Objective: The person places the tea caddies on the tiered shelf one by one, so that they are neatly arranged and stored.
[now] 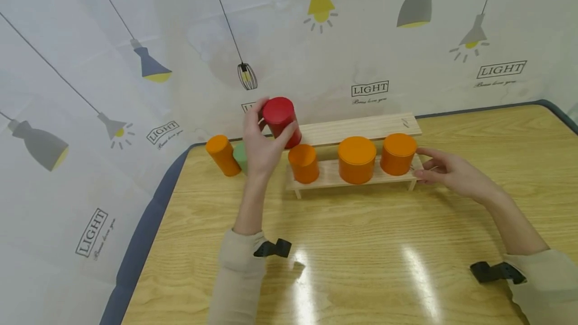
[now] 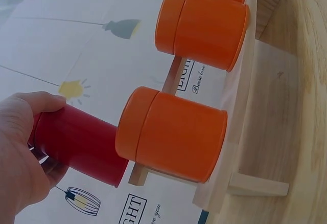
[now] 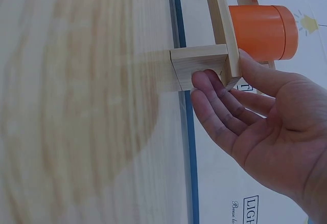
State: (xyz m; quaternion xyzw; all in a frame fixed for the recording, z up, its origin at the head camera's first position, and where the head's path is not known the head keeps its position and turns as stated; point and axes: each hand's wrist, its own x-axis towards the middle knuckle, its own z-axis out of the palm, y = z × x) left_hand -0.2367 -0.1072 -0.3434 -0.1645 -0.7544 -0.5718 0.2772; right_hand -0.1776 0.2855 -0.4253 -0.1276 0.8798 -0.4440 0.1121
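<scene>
My left hand (image 1: 262, 149) grips a red can (image 1: 279, 112) by its sides, thumb and fingers around it. The can is upright at the left end of the back plank (image 1: 356, 128); whether its base touches the wood, I cannot tell. In the left wrist view, the red can (image 2: 79, 144) lies beside an orange can (image 2: 173, 137). Three orange cans, left (image 1: 304, 165), middle (image 1: 356, 162) and right (image 1: 398, 155), stand on the front plank of the wooden shelf (image 1: 327, 177). My right hand (image 1: 456, 174) holds that plank's right end; the right wrist view shows fingers curled by its leg (image 3: 196, 63).
An orange cylinder (image 1: 223, 155) and a partly hidden green one (image 1: 241, 157) stand left of the shelf on the wood-grain table (image 1: 361, 245). Behind the table hangs a pale sheet (image 1: 280, 39) printed with lamps.
</scene>
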